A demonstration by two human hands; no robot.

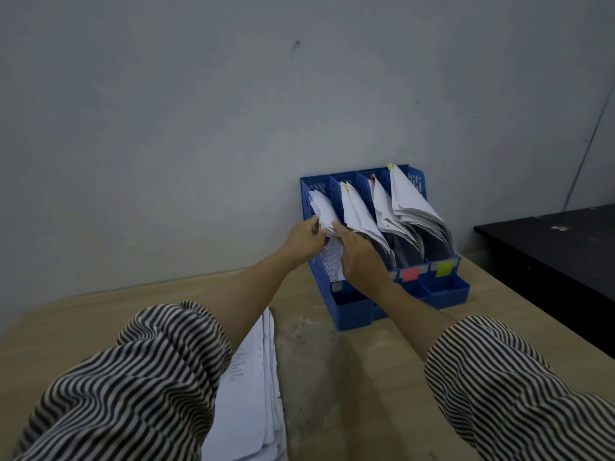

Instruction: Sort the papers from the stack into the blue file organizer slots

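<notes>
Nearest me, the stack (253, 377) waits flat on the table (366, 377): light, floppy sheets, best pinched at an edge. Farther out, my left hand (304, 239) and right hand (361, 261) both pinch the papers (324, 211) at their lower edge in the leftmost slot of the blue file organizer (446, 287).

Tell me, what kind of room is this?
Probably an office or study corner: a blue file organizer with papers stands on a wooden desk against a bare wall, and a paper stack waits nearby.

One blue organizer (447, 289), four slots, two hands (332, 251), one paper stack (253, 387).
</notes>
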